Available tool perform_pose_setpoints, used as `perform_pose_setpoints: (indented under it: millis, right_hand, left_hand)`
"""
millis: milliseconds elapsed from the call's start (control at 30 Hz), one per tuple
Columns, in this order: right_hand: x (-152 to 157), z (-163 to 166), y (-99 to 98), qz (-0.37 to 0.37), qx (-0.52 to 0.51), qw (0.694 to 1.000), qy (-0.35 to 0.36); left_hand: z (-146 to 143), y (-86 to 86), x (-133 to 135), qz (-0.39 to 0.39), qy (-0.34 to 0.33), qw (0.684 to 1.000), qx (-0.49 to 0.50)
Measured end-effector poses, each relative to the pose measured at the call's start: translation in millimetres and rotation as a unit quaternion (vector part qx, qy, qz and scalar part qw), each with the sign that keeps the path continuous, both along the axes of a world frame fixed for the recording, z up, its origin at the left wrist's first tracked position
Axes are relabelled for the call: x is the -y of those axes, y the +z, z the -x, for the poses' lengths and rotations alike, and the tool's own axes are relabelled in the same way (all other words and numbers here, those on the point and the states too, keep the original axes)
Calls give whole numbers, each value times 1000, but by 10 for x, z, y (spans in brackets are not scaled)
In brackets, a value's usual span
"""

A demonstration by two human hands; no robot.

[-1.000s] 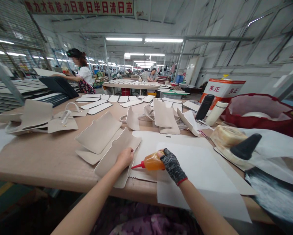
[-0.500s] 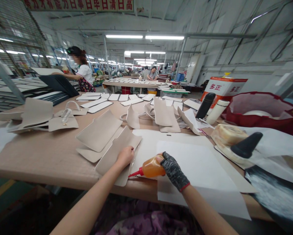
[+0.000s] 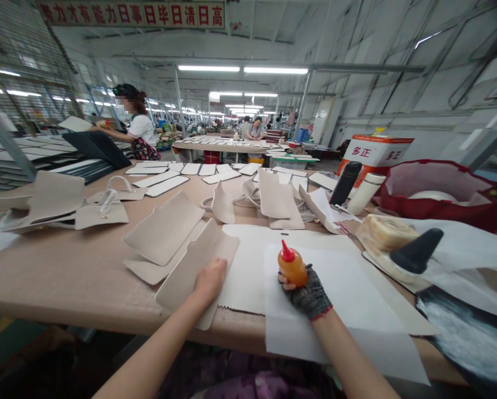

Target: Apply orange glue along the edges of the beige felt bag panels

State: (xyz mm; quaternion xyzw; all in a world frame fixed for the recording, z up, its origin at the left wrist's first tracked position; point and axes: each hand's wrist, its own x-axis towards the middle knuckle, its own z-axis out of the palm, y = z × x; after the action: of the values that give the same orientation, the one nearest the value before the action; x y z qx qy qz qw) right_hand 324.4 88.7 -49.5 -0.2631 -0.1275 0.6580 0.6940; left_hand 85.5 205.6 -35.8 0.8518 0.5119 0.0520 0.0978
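My right hand, in a dark knit glove, is closed around an orange glue bottle with a red nozzle, held upright over a white paper sheet. My bare left hand presses on a beige leather panel that hangs slightly over the table's near edge; its fingers are curled against the panel. More beige panels lie overlapped just left of it.
Beige cut pieces and bag parts are scattered on the brown table. A black bottle, a white bottle, a red bag and a black cone stand at right. A person works at back left.
My right hand has turned the glue bottle from lying with its nozzle at the panel's edge to upright, and moved it right over the paper. My left hand stays on the panel.
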Motion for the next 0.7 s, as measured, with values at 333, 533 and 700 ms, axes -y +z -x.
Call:
perform_pose_setpoints:
  millis: [333,533,700]
  right_hand:
    - [-9,73,-35,31,49,998,-37]
    - [-24,89,55,52,169,983,-48]
    - [-15,105,70,51,118,991,-43]
  left_hand:
    - [-174,-5,-84,-31,-69,995,-67]
    - [-318,72,-251,-21,-52,996,-75]
    - [-399,164,-346,-12,-60,995,-77]
